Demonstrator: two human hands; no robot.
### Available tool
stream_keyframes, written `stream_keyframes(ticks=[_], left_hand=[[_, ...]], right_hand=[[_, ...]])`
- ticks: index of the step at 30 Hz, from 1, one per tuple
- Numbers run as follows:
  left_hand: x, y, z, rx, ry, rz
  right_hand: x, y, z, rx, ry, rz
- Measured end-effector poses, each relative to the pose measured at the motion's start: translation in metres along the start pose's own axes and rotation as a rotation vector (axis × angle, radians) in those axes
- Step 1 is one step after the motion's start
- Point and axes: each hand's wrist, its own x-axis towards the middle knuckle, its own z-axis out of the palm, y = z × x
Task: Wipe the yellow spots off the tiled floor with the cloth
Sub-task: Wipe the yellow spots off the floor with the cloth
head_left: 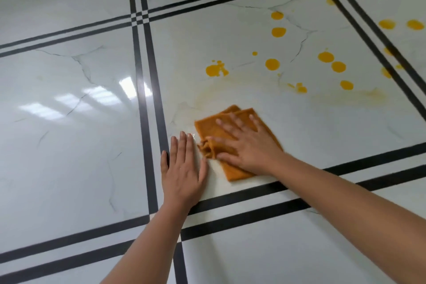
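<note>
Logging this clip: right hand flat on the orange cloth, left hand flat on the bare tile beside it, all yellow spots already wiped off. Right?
Not quite. The head view shows many yellow spots left on the tile beyond the cloth. The right hand on the cloth and the left hand on the tile are as stated.

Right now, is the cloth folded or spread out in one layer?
Folded. The cloth shows two stacked edges at its far corner and bunches beside the thumb of the flat right hand pressing it.

One cloth [207,128], two hands [182,168] [250,145], some sixteen yellow spots [278,32] (several smeared)
</note>
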Motion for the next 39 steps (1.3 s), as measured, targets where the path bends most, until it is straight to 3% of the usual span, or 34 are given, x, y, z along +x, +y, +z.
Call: stream_keyframes(ticks=[3,4,7,9,13,15,17,19,23,24,27,29,32,34,35,39], left_hand=[[-0.005,0.001,0.000,-0.013,-0.006,0.008],[-0.005,0.002,-0.001,-0.014,-0.002,-0.001],[-0.010,0.008,-0.001,0.002,-0.006,-0.017],[-0.013,0.010,-0.001,-0.004,-0.027,-0.006],[-0.019,0.020,0.001,0.011,-0.058,0.063],[-0.019,0.031,0.002,0.001,-0.054,0.075],[-0.018,0.041,0.005,-0.010,-0.050,0.094],[-0.015,0.050,0.008,0.002,-0.063,0.140],[-0.012,0.070,0.014,0.045,-0.078,0.218],[-0.012,0.076,0.016,0.046,-0.083,0.228],[-0.011,0.098,0.019,0.030,-0.084,0.239],[-0.008,0.109,0.022,0.027,-0.084,0.251],[-0.007,0.126,0.029,0.045,-0.096,0.281],[-0.009,0.134,0.032,0.055,-0.111,0.272],[-0.009,0.137,0.033,0.058,-0.108,0.257],[-0.011,0.148,0.032,0.022,-0.091,0.206]], right_hand=[[0.027,0.007,-0.012,0.107,0.009,0.319],[0.029,-0.003,-0.014,0.125,0.015,0.334],[-0.009,-0.018,0.002,0.034,0.022,0.040],[-0.038,0.007,0.005,-0.014,-0.020,0.026],[-0.018,0.032,-0.008,0.149,0.011,0.491],[-0.025,0.011,-0.005,0.147,0.048,0.398],[-0.062,0.005,0.008,0.051,0.012,0.121],[-0.086,0.039,0.009,0.010,-0.035,0.074],[-0.072,0.082,-0.002,0.147,0.056,0.648],[-0.073,0.074,-0.002,0.141,0.065,0.636],[-0.118,0.067,0.017,-0.008,0.053,0.160],[-0.144,0.104,0.015,-0.090,0.027,0.077],[-0.141,0.141,0.006,0.076,0.073,0.605],[-0.120,0.122,0.005,0.151,0.096,0.780],[-0.115,0.108,0.005,0.157,0.090,0.767],[-0.124,0.093,0.005,0.042,-0.019,0.411]])
